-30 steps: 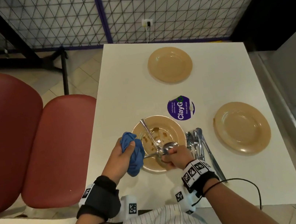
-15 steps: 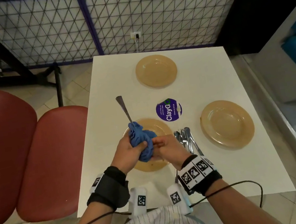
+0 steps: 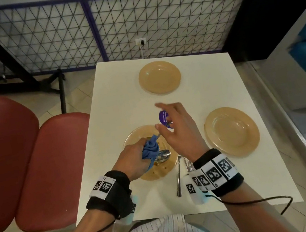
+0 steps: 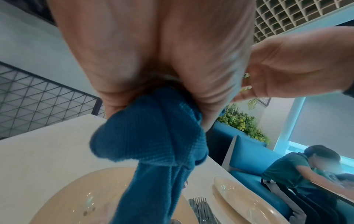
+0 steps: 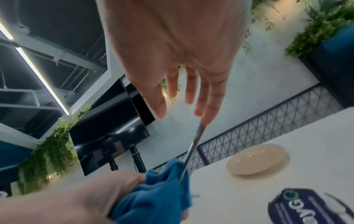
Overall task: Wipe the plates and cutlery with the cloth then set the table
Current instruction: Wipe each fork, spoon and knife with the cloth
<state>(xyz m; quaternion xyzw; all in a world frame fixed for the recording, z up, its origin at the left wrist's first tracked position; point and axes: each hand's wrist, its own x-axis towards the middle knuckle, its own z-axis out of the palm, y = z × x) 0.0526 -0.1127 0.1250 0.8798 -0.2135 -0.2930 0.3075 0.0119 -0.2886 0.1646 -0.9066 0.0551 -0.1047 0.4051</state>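
Note:
My left hand [image 3: 134, 156] grips the bunched blue cloth [image 3: 150, 149] over the stained tan plate [image 3: 157, 173]. The cloth [image 5: 159, 189] is wrapped round a spoon handle [image 5: 191, 148] that slants up out of it. My right hand [image 3: 178, 130] hovers past the cloth with its fingers spread straight, and one fingertip [image 5: 205, 121] touches the handle's end. A spoon bowl [image 3: 163, 154] shows on the plate beside the cloth; I cannot tell if it is the same spoon. Two clean tan plates sit at the far side [image 3: 159, 77] and the right [image 3: 231, 131].
Forks and a knife [image 3: 178, 174] lie between the stained plate and the right plate, partly under my right wrist. A purple round sticker [image 3: 163, 117] marks the table's middle. Red chairs [image 3: 35, 164] stand left, a mesh railing [image 3: 154, 25] behind. A person [image 4: 287, 166] sits at another table.
My right hand has left the near end of the cloth and moved forward to the handle's tip, its fingers now spread. My left hand with the cloth has sunk lower over the plate.

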